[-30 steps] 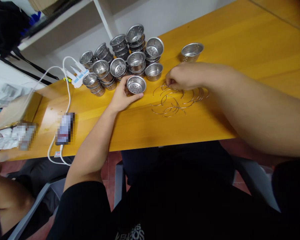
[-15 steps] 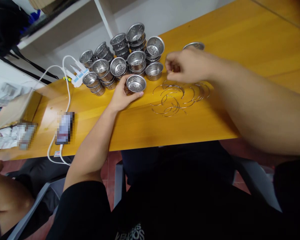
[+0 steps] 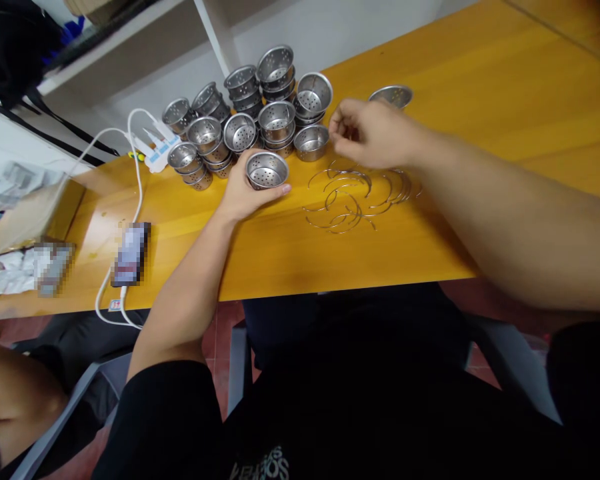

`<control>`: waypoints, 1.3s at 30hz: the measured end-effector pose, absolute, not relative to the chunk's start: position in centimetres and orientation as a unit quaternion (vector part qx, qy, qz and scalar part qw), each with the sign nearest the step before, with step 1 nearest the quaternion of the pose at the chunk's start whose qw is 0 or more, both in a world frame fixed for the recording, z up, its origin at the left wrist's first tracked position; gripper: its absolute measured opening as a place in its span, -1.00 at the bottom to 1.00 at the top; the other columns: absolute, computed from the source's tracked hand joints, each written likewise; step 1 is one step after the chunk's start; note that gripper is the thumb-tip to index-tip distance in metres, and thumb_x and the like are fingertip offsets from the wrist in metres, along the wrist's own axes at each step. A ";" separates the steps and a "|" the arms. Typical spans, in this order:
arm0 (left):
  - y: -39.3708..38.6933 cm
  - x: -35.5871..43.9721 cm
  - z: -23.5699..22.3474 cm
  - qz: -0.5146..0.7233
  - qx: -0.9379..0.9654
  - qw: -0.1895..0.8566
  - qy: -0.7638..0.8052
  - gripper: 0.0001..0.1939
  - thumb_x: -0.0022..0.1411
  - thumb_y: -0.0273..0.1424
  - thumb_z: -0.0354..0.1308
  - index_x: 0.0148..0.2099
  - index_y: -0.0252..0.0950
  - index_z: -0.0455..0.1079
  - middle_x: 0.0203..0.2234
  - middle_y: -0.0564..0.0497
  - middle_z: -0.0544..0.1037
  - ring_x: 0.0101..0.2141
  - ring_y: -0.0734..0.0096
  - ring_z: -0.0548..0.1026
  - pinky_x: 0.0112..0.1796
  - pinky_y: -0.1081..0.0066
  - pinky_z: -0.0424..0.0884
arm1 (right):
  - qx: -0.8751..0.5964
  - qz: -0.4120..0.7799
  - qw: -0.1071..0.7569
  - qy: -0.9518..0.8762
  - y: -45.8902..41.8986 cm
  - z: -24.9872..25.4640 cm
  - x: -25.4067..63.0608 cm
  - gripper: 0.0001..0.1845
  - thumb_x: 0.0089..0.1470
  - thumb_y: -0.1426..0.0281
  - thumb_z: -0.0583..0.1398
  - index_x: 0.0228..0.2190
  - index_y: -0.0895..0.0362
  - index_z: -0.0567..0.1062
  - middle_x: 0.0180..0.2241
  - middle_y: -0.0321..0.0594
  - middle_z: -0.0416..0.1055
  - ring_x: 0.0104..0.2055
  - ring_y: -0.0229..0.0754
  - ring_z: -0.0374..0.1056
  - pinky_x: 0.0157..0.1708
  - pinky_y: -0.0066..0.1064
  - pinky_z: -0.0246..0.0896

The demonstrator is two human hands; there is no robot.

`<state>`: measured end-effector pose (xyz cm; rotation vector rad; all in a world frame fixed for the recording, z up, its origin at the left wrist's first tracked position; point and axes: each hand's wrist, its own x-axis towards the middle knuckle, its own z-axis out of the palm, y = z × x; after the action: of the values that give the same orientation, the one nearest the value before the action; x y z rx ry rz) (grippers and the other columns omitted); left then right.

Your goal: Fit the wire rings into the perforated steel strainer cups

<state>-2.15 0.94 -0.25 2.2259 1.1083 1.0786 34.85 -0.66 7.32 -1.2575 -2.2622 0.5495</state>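
My left hand [image 3: 241, 190] is wrapped round a small perforated metal strainer basket [image 3: 267, 172], its open top facing up and tipped a little towards me. My right hand [image 3: 373, 137] is curled with thumb and fingers together, and whatever is in them is too small or hidden to make out. Its fingertips are close beside the rim of a single basket [image 3: 311, 143]. Just beyond that hand is another metal basket [image 3: 393, 95], partly covered. Several thin curved wires [image 3: 359, 208] lie loose on the table below my right hand.
Stacks of similar strainer baskets [image 3: 276, 120] stand along the back of the table [image 3: 280, 260]. To the left are a white power strip [image 3: 164, 155] with cables, a phone [image 3: 131, 255] and a cardboard box [image 3: 43, 213]. Another person's arm [image 3: 17, 377] shows at far left.
My left hand has tilted its strainer basket more towards me and brought it slightly left. My right hand stays curled in nearly the same place.
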 end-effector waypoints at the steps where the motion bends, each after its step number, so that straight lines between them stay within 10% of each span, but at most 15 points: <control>1: 1.0 -2.1 -0.3 0.389 0.801 0.214 0.402 0.22 0.05 0.65 0.67 0.41 -0.08 0.56 0.28 -0.16 0.77 0.31 -0.17 0.79 0.49 -0.28 0.73 | -0.464 0.205 0.235 -0.829 -0.6 7.2 34.8 -0.91 0.60 0.37 0.23 0.06 -0.07 0.47 0.16 0.05 0.77 0.11 0.15 0.64 0.28 -0.07 0.49; 7: 0.9 -1.9 -0.2 0.383 0.805 0.217 0.399 0.24 0.06 0.64 0.67 0.47 -0.04 0.53 0.29 -0.16 0.75 0.38 -0.26 0.77 0.53 -0.34 0.69 | -0.486 0.212 0.193 -0.825 -0.5 7.0 34.8 -0.75 0.76 0.21 0.15 0.32 -0.12 0.44 0.16 -0.08 0.79 0.09 0.14 0.59 0.29 -0.10 0.47; 24: 1.2 -2.3 -0.7 0.390 0.823 0.185 0.370 0.16 0.27 0.64 0.53 0.58 0.04 0.46 0.43 -0.17 0.69 0.50 -0.24 0.72 0.58 -0.24 0.66 | -0.485 0.196 0.276 -0.807 -0.8 7.3 34.4 -0.72 0.67 0.25 0.23 0.17 -0.10 0.74 0.22 -0.02 0.83 0.22 0.15 0.70 0.44 -0.01 0.58; 39: 4.2 -2.9 -3.4 0.443 0.826 0.214 0.275 0.19 0.32 0.56 0.58 0.70 0.15 0.29 0.48 -0.13 0.64 0.44 -0.14 0.75 0.55 -0.16 0.67 | -0.422 0.178 0.434 -0.776 1.9 4.4 34.2 -0.89 0.57 0.44 0.56 -0.07 -0.04 0.84 -0.15 -0.13 0.80 -0.27 -0.03 0.53 -0.12 -0.11 0.54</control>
<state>-2.91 4.16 -3.44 2.2906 0.7635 1.2289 34.23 1.90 4.38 -1.0511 -1.9319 0.4427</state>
